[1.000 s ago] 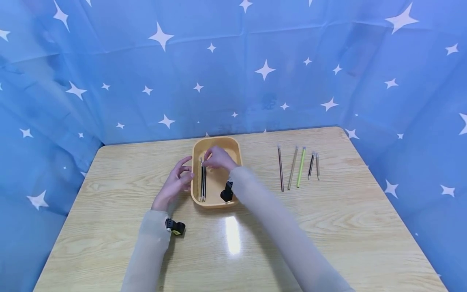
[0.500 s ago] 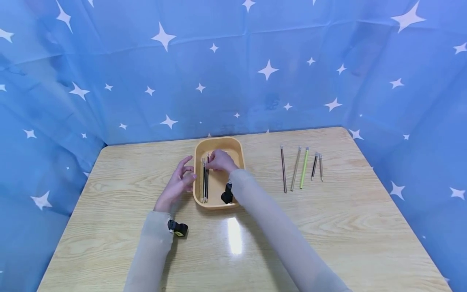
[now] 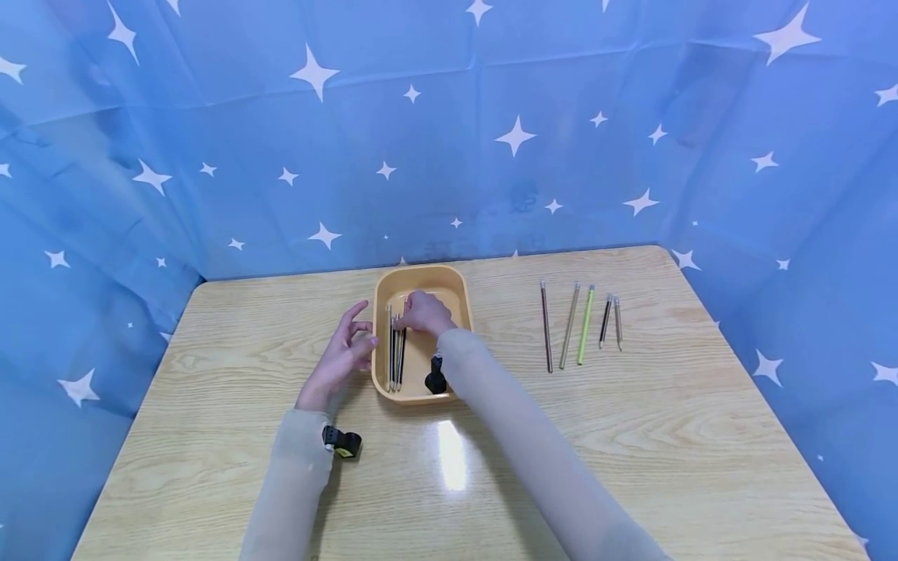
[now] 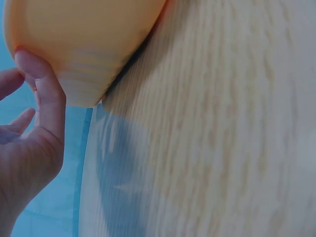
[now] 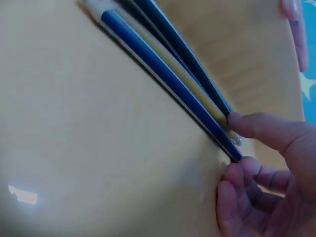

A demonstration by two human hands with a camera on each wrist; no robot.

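My right hand [image 3: 425, 313] reaches into a yellow-orange plastic tray [image 3: 466, 300]. In the right wrist view, its thumb and fingers close around the ends of a dark blue pencil [image 5: 165, 76] and a yellowish pencil [image 5: 178, 70]. The thumb tip overlaps the yellowish one, and a fingertip is right at the blue one's end. Another dark pencil [image 5: 190, 54] lies alongside, nearer the tray wall. All these pencils lean along the tray's left side. My left hand [image 3: 335, 360] stays outside that side with loosely curved fingers, its thumb [image 4: 32, 64] against the outer wall.
On the table to the right lie a dark brown pencil [image 3: 546, 327], a tan pencil [image 3: 570, 326], a lime green pencil [image 3: 585, 324], a short black pencil [image 3: 606, 321] and a short brownish pencil [image 3: 618, 323]. A blue star-patterned curtain [image 3: 421, 202] hangs behind the table [image 3: 210, 405].
My right hand has shifted slightly right and toward me inside the tray, and the pencils there now fan out more. My left hand holds its place beside the tray.
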